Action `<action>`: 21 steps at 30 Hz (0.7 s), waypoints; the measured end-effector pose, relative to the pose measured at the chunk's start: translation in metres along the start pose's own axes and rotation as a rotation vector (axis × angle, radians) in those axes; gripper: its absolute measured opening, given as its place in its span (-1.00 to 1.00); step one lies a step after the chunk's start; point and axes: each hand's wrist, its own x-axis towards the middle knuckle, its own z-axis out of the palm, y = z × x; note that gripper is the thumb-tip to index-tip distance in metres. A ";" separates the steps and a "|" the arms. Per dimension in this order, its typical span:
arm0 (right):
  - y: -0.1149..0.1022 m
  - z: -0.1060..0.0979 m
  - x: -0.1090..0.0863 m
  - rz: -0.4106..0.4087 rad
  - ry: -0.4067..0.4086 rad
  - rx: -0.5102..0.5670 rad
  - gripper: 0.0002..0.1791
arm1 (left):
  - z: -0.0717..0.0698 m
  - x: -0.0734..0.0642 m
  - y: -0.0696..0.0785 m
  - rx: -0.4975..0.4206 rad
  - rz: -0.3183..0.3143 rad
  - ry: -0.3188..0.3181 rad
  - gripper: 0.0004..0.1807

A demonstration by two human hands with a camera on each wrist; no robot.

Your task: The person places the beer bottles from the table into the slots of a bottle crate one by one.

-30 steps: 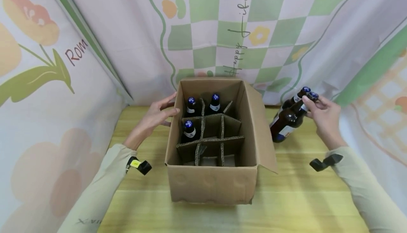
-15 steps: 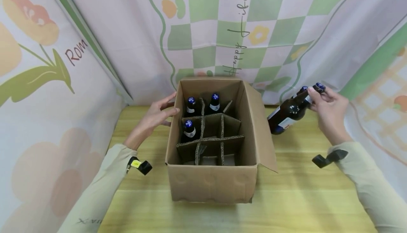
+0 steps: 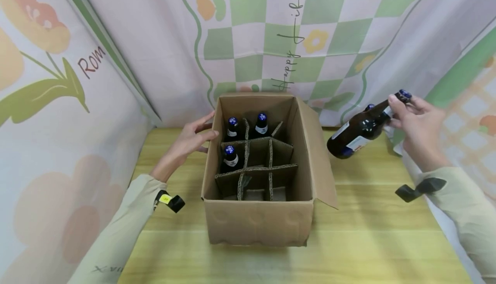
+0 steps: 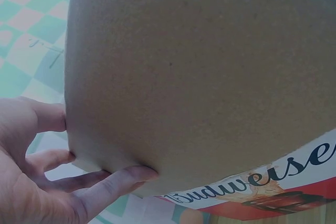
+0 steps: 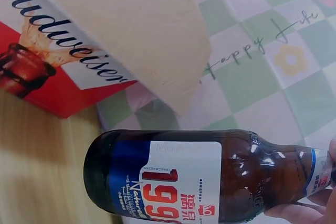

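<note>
Bottle (image 3: pixel 362 132) at box's (image 3: pixel 257 223) two o'clock
My right hand (image 3: pixel 420 131) grips its neck (image 3: pixel 379 111); my left hand (image 3: pixel 190 138), fingers spread, touches ten o'clock.

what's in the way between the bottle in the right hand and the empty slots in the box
The right wall of the cardboard box and its outward-folded flap stand between the bottle held by the right hand and the empty slots. Nothing visible blocks them from above, so lifting it over would probably work.
</note>
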 end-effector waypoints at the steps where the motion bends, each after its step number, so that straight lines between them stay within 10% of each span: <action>1: -0.002 0.001 -0.001 -0.006 -0.002 0.003 -0.58 | 0.000 0.000 0.000 0.001 -0.001 -0.001 -0.17; 21: -0.053 0.031 -0.013 -0.191 -0.086 0.312 -0.79 | 0.000 0.001 0.004 0.017 0.011 -0.008 -0.18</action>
